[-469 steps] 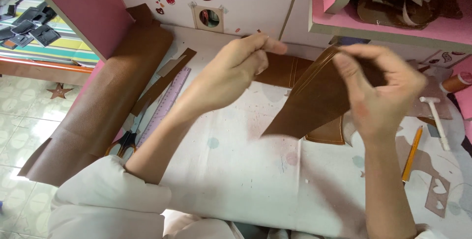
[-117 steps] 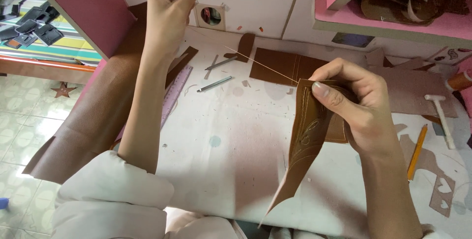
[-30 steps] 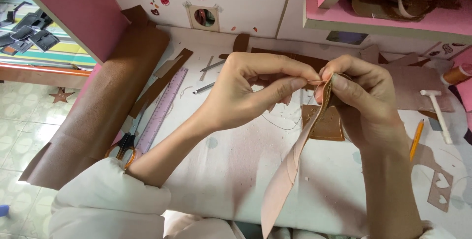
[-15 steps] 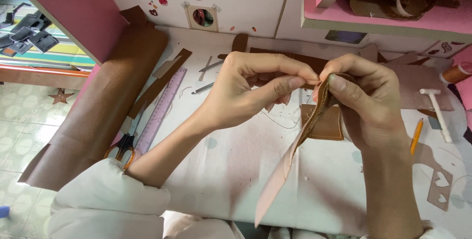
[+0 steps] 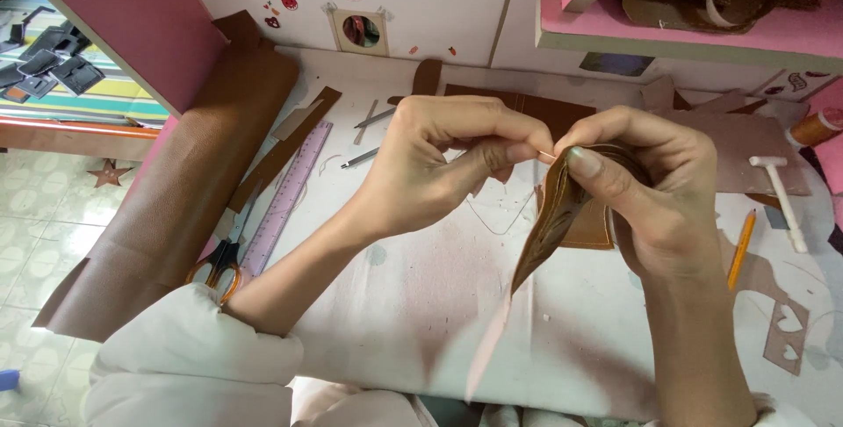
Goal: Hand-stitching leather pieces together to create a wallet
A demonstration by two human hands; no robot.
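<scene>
Folded brown leather piece [image 5: 562, 216], right hand [image 5: 654, 194] gripping, left hand [image 5: 439, 164] pinching needle [image 5: 546, 155]

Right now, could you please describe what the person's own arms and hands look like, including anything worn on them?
Both hands are bare: the left hand and right hand show no gloves, rings or watch. The fingernails are short and plain. A loose, puffy cream-white fabric sleeve is pushed up to the left elbow; both forearms are uncovered.

Brown leather piece [image 5: 551, 225] (folded, upright)
</scene>
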